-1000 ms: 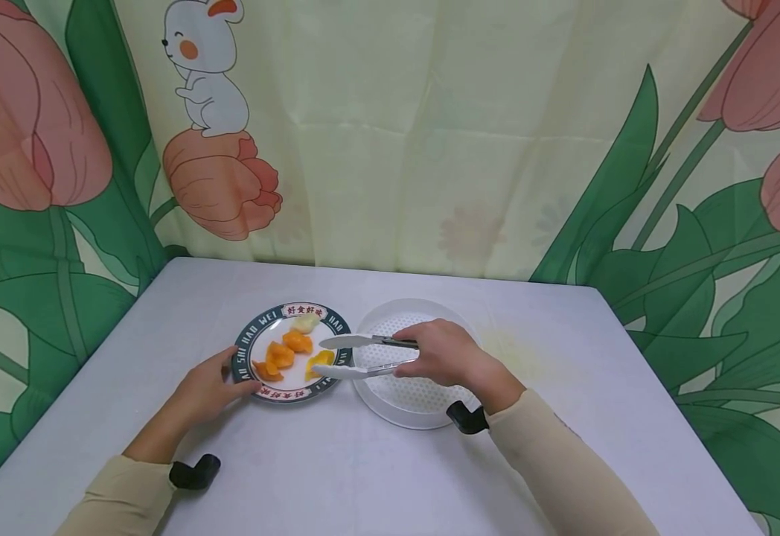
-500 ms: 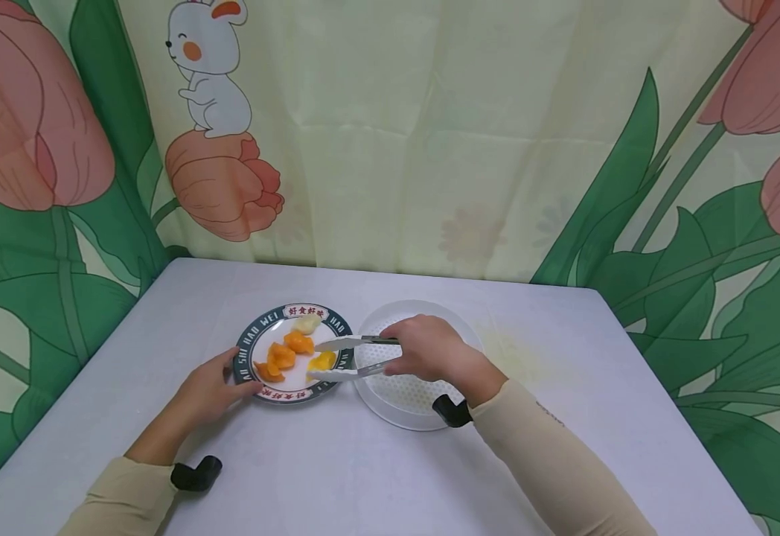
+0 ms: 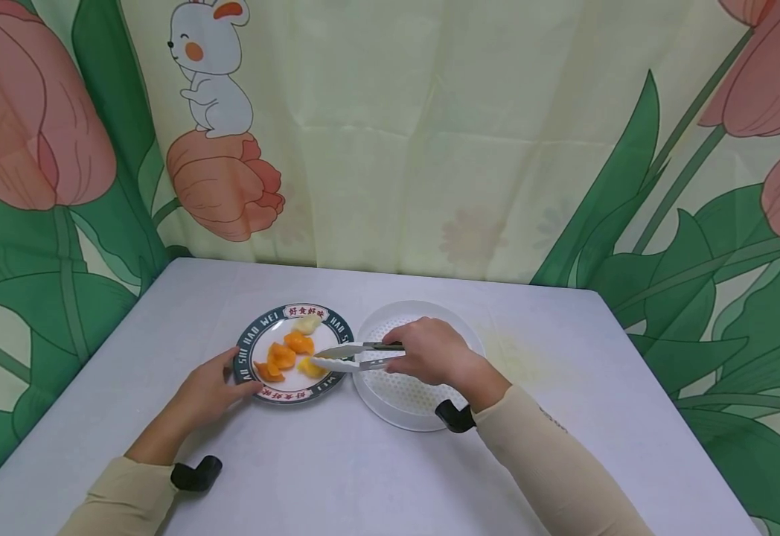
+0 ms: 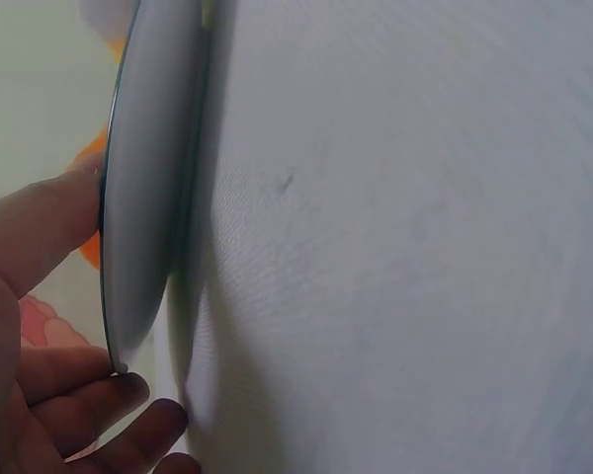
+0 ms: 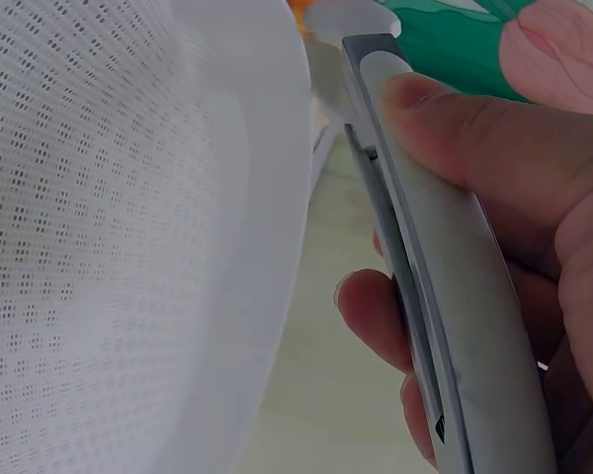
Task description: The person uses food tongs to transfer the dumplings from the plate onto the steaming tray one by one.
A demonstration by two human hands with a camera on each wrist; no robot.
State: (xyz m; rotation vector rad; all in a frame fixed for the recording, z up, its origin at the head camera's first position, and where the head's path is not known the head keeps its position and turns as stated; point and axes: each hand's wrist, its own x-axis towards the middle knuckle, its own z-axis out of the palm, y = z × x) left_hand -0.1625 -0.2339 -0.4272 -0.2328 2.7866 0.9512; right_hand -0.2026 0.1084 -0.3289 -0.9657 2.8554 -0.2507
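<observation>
The left hand (image 3: 205, 394) grips the left rim of a dark-bordered plate (image 3: 245, 335); in the left wrist view its thumb lies over the rim of the plate (image 4: 143, 197), fingers below. On the plate lie several orange pieces (image 3: 281, 356), a pale piece (image 3: 307, 324) and a yellow piece (image 3: 308, 368). Metal tongs (image 3: 363, 356) are held by the right hand (image 3: 437, 353) above the plate's right side, their tips close together at the yellow piece. The right wrist view shows thumb and fingers squeezing the tongs (image 5: 455, 267); their tips are mostly out of sight there.
A white perforated basket (image 3: 417, 406) stands right of the plate, partly under the right hand; its wall (image 5: 247, 197) fills the left of the right wrist view. The white-covered table (image 3: 363, 476) ends at a curtain (image 3: 390, 149) printed with tulips and a rabbit.
The tongs first moved slightly left over the yellow piece, then their arms closed together around it. The yellow piece has shifted a little left. The left hand stays at the plate's rim.
</observation>
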